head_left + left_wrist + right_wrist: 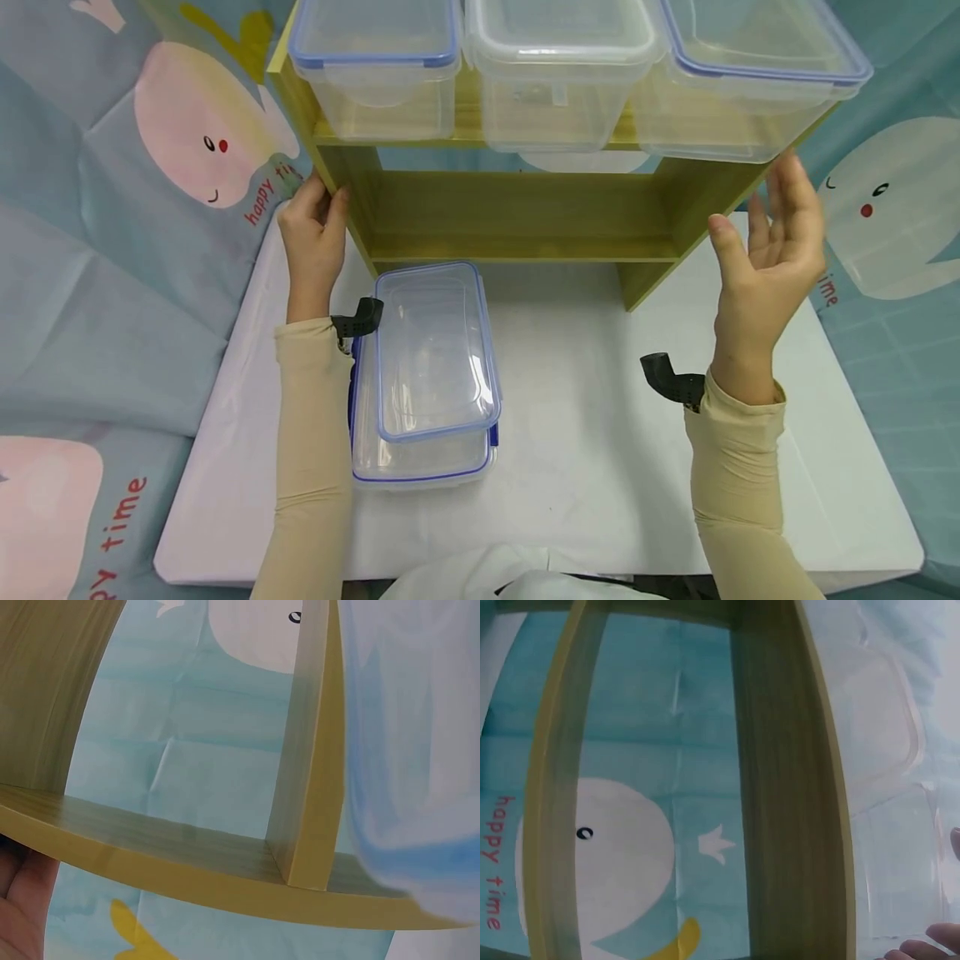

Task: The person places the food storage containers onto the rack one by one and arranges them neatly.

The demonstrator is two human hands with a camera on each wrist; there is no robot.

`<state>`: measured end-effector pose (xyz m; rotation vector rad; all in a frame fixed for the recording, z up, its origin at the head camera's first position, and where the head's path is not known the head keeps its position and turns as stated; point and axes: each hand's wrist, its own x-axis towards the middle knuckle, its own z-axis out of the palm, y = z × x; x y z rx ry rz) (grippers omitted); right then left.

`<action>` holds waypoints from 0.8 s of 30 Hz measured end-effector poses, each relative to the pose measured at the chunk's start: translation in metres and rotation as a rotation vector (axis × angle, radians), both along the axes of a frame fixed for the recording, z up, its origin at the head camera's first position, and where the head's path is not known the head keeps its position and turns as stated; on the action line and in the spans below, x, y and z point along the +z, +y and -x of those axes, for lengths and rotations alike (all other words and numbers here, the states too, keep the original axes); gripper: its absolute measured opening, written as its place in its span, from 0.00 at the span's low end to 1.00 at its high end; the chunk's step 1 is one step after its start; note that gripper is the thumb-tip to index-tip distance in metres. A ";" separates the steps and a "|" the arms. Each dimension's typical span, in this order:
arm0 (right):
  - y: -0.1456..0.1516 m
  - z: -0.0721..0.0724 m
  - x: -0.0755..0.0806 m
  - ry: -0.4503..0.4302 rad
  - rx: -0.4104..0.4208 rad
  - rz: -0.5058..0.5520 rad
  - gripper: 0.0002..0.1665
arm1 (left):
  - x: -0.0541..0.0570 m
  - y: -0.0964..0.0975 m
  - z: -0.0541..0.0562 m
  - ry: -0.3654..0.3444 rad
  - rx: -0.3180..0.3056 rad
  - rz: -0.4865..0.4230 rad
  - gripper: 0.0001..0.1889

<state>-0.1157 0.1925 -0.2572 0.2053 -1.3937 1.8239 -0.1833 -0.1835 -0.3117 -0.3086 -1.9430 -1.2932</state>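
Observation:
A yellowish wooden shelf rack (525, 212) stands on the white table. My left hand (313, 237) grips its left side panel, thumb at the front edge; in the left wrist view only part of that hand (26, 907) shows beside the panel. On the right, my right hand (772, 229) is raised with loosely bent fingers, its fingertips by the outside of the right panel; whether they touch is hard to tell. Three clear lidded containers, a left one (382, 104), a middle one (555, 112) and a right one (712, 129), sit along the rack's upper level.
On the table, left of centre, a clear blue-rimmed lid or shallow box (435, 350) lies over another clear container (420, 467). Printed blue cloth (165, 333) hangs around the table (570, 500). A dark wrist camera (671, 383) sticks out from the right sleeve.

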 end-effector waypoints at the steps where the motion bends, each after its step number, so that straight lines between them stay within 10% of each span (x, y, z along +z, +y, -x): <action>1: -0.002 -0.002 -0.003 0.000 0.003 -0.010 0.39 | 0.000 0.000 -0.001 -0.001 -0.003 -0.006 0.09; 24: -0.069 -0.043 -0.096 -0.038 0.297 -0.429 0.32 | 0.004 0.008 -0.002 -0.033 0.003 -0.051 0.10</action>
